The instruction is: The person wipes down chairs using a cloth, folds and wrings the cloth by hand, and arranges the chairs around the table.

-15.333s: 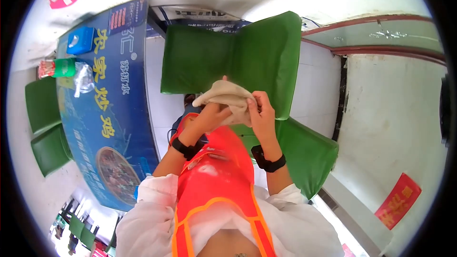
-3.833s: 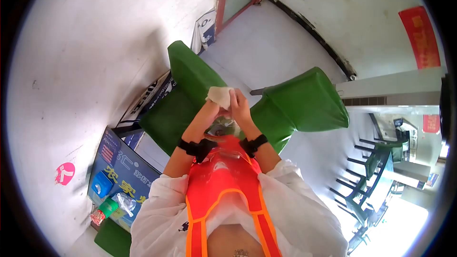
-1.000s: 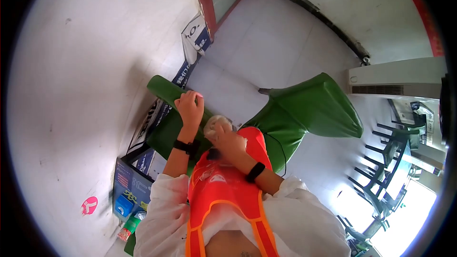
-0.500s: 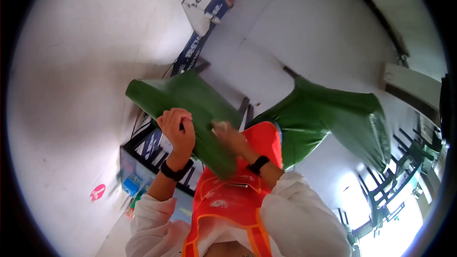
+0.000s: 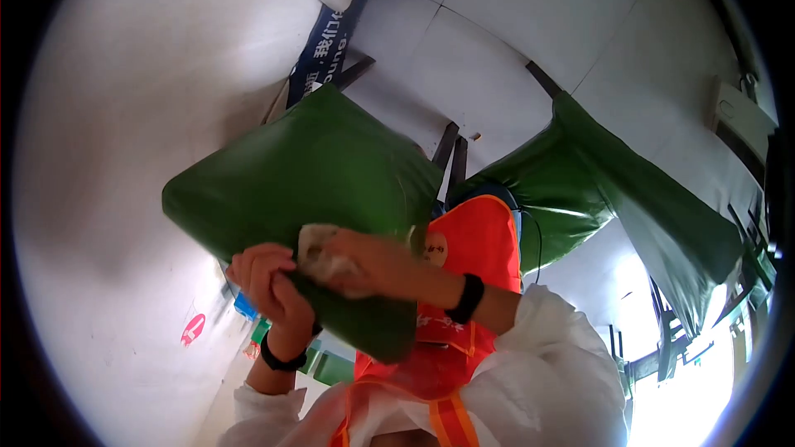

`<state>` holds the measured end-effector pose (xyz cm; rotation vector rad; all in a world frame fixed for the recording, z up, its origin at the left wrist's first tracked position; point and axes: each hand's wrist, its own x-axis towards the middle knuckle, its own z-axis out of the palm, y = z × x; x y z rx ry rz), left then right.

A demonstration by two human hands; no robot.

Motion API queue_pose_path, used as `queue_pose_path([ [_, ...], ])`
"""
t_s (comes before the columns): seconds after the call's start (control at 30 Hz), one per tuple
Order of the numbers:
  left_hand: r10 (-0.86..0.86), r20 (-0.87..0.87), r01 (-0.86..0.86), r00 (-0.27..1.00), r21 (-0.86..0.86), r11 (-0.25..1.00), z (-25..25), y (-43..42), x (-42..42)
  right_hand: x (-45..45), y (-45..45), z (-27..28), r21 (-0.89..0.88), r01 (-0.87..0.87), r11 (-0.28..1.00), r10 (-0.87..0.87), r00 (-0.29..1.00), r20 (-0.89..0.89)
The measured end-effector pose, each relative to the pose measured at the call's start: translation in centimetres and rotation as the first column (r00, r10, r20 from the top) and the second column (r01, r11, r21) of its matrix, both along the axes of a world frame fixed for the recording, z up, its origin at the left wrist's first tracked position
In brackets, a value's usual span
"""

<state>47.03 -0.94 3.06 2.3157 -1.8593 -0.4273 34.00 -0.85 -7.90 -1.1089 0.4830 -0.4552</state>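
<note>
A chair with a smooth green cover (image 5: 273,165) stands in front of me, its dark legs showing beyond the cover. My left hand (image 5: 273,290) is closed on its near left edge, fingers curled. Pressed on the same near part is a pale cloth (image 5: 319,252), bunched under my right hand (image 5: 364,261), which is closed on it and blurred by motion. The two hands are close together. A red apron (image 5: 476,236) on my body hangs just right of the chair.
Another green-covered chair (image 5: 571,174) stands to the right. A pale wall (image 5: 124,116) runs along the left, with a blue lettered banner (image 5: 323,50) at its foot. Dark furniture (image 5: 662,339) and a bright opening lie at the lower right. Grey tiled floor (image 5: 497,25) spreads beyond.
The green chair appears larger and its cover is turned more toward me. Both hands are lower in view, and my right hand with the cloth has come left, close to my left hand.
</note>
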Motion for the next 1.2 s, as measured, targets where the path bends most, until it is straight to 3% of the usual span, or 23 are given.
queue_pose_path([
  [0.07,0.038,-0.012,-0.039,0.999,-0.065,0.997,-0.2,0.3,0.1,1.6,3.4,-7.0,0.106,0.042,0.993,-0.02,0.979,-0.201],
  [0.13,0.061,0.003,-0.061,0.998,-0.023,0.998,0.2,0.5,0.0,2.5,6.2,-13.6,0.125,0.072,0.99,-0.026,0.941,-0.337],
  [0.2,0.059,0.019,-0.06,0.998,0.023,0.998,0.3,0.5,0.0,2.5,7.4,-17.6,0.09,-0.117,0.989,0.147,0.74,-0.656],
  [0.23,0.056,0.021,-0.057,0.998,0.015,0.998,0.2,0.6,0.1,2.2,7.5,-19.4,0.095,-0.113,0.989,0.148,0.746,-0.65],
  [0.3,0.059,0.022,-0.059,0.998,0.008,0.998,0.0,0.4,-0.1,1.1,7.6,-21.3,-0.246,0.032,0.969,-0.196,0.706,-0.681],
  [0.33,0.069,0.017,-0.069,0.997,-0.01,0.998,0.2,0.5,-0.2,0.7,7.6,-21.5,-0.23,0.036,0.972,-0.188,0.706,-0.683],
  [0.4,0.07,0.01,-0.07,0.997,-0.002,0.998,0.3,0.6,-0.2,0.3,6.9,-21.4,0.019,-0.016,1.0,0.025,0.633,-0.774],
  [0.47,0.076,-0.008,-0.076,0.997,-0.019,0.997,0.1,0.6,-0.1,0.8,7.6,-18.5,0.061,0.132,0.989,-0.06,0.753,-0.656],
  [0.53,0.088,-0.01,-0.089,0.996,-0.029,0.996,0.1,0.8,-0.1,0.6,6.5,-12.6,0.093,0.153,0.984,-0.093,0.88,-0.466],
  [0.6,0.073,0.003,-0.073,0.997,-0.015,0.997,0.1,0.5,-0.2,-0.3,4.2,-6.9,0.069,0.093,0.993,-0.062,0.928,-0.367],
  [0.73,0.078,0.044,-0.078,0.996,-0.003,0.997,0.2,0.5,-0.2,0.4,5.7,-9.3,0.016,0.125,0.992,-0.112,0.928,-0.356],
  [0.8,0.101,0.033,-0.101,0.994,-0.006,0.995,0.4,0.8,0.0,1.9,8.2,-15.7,-0.536,0.145,0.831,-0.415,0.805,-0.425],
  [0.87,0.123,0.026,-0.123,0.992,0.001,0.992,0.2,1.0,0.1,1.2,9.8,-19.1,-0.134,-0.104,0.986,-0.052,0.566,-0.823],
  [0.93,0.132,-0.031,-0.133,0.991,-0.021,0.991,0.3,1.1,0.2,0.5,7.4,-21.1,-0.278,-0.119,0.953,-0.193,0.467,-0.863],
  [1.0,0.161,-0.055,-0.163,0.985,-0.031,0.986,0.4,1.0,-0.2,1.4,9.9,-26.6,-0.189,-0.096,0.977,-0.146,0.34,-0.929],
  [1.13,0.185,-0.112,-0.193,0.976,-0.06,0.979,0.2,0.4,-0.6,0.4,9.6,-29.8,-0.193,-0.051,0.98,-0.168,0.317,-0.933],
  [1.2,0.162,-0.07,-0.166,0.984,-0.042,0.985,0.1,0.1,-0.6,0.4,9.3,-27.4,0.001,0.192,0.981,-0.084,0.435,-0.897],
])
